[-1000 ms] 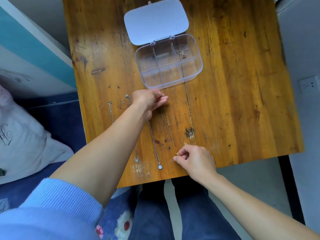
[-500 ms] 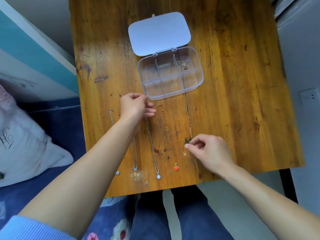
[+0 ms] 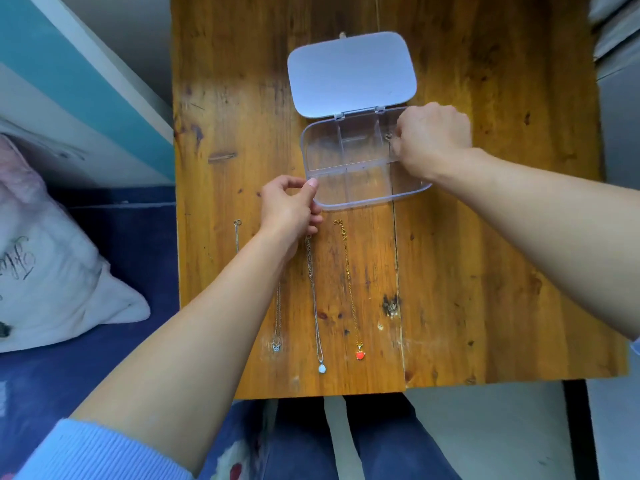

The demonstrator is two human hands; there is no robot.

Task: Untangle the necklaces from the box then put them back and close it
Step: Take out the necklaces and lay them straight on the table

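my left arm: bare, stretched forward, wrist straight | my left hand (image 3: 289, 207): back up, fingers curled, one fingertip at the box (image 3: 346, 205) corner, grip unclear | my right arm: bare, angled in from the right | my right hand (image 3: 433, 136): knuckles up, fingers curled tight, tips pinching the chain tangle (image 3: 388, 136)

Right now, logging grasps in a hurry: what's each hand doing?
Left hand: grips the box corner.
Right hand: pinches the tangled necklace in the box.
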